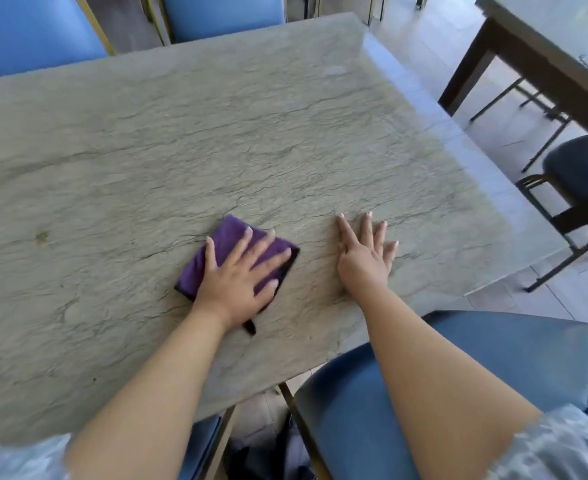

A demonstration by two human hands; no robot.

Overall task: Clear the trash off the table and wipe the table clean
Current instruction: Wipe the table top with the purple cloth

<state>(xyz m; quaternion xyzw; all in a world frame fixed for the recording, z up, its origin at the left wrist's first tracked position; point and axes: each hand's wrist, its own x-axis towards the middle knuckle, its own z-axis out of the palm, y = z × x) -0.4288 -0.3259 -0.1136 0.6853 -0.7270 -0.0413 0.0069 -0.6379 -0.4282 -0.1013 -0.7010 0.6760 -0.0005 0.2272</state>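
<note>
Head view: left hand (237, 278) pressed flat on soft, light folded purple microfibre cloth (232, 249), gripping nothing; right hand (367, 252) lay flat on grey stone-patterned table (216, 133).

Non-task items: blue chair (514, 372) near edge, below-right of the grip. Two blue chairs (36, 32) (223, 15) far side, well beyond it. Second table (549, 60) and dark chair (580, 174) far right, on tiled floor (434, 39).

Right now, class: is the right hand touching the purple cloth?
Apart. The head view shows the right hand flat on bare table, with stone visible between it and the cloth.
</note>
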